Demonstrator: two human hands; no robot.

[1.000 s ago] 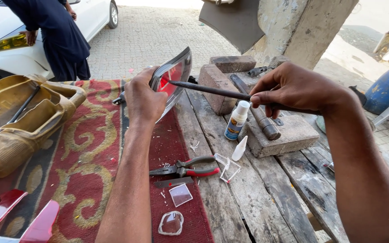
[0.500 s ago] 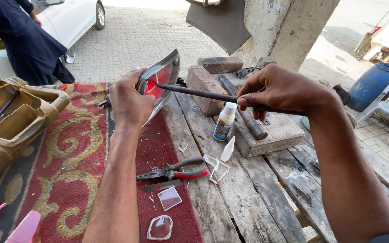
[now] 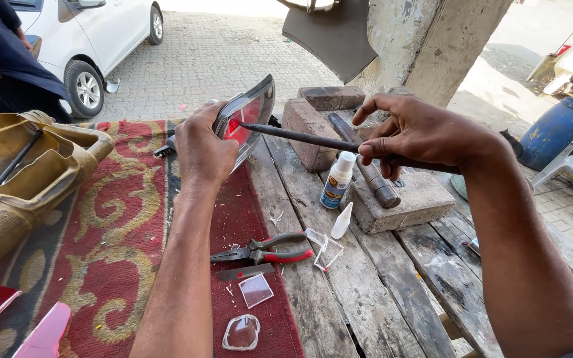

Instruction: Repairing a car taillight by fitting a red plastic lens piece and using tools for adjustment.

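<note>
— What did the hands hold?
— The left hand (image 3: 201, 147) was closed around a red tail-light lens (image 3: 247, 119), raised over the wooden bench (image 3: 366, 292). The right hand (image 3: 419, 132) pinched a dark metal file (image 3: 300, 136), its tip against the lens.
— Any containers?
— A small glue bottle (image 3: 336, 180) stood uncapped beside a brick (image 3: 399, 199); contents unclear.

Pretty clearly an open-air roadside repair workshop: rough weathered wooden plank table (image 3: 366, 292), red-handled pliers (image 3: 263, 250) lying on it, paving bricks (image 3: 392, 199), a white car (image 3: 94, 40) parked on the cobbled street right behind.
</note>
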